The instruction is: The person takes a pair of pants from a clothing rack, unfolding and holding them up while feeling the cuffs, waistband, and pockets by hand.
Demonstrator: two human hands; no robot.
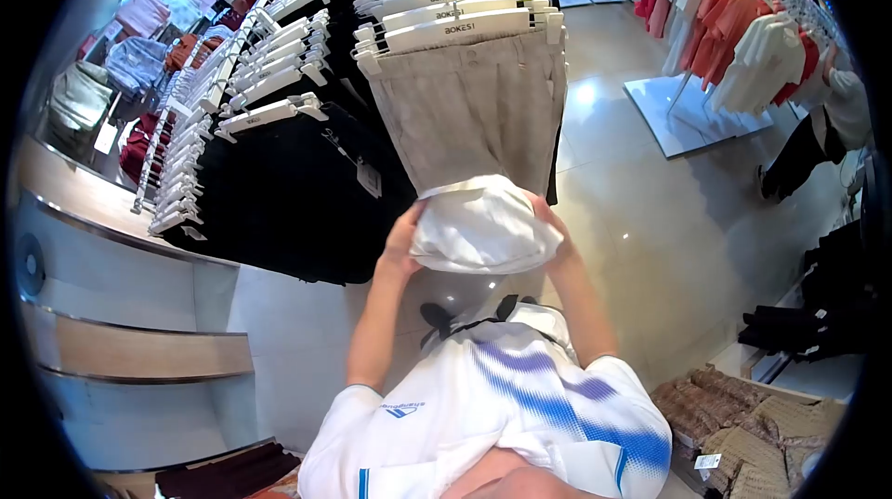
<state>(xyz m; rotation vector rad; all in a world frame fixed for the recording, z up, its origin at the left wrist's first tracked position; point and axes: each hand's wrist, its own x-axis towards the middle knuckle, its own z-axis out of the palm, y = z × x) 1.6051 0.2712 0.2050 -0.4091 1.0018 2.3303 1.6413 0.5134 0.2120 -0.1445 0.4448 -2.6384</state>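
Note:
Between my two hands I hold a bundled white cloth [483, 228] in front of my body. My left hand [403, 237] grips its left edge, fingers closed on it. At its right edge my right hand [548, 220] is closed on it too, the fingers partly hidden by the fabric. Just beyond the cloth hang beige trousers [465, 99] on a white hanger [457, 32], at the front of a row of hangers. Black trousers [297, 192] with a tag [368, 178] hang to the left.
Wooden shelves [139, 341] stand at left. Shirts [762, 62] hang on a rack over a white base [688, 123] at upper right, with a person [827, 127] nearby. Brown knitwear [753, 434] lies at lower right, dark folded garments [799, 327] above it.

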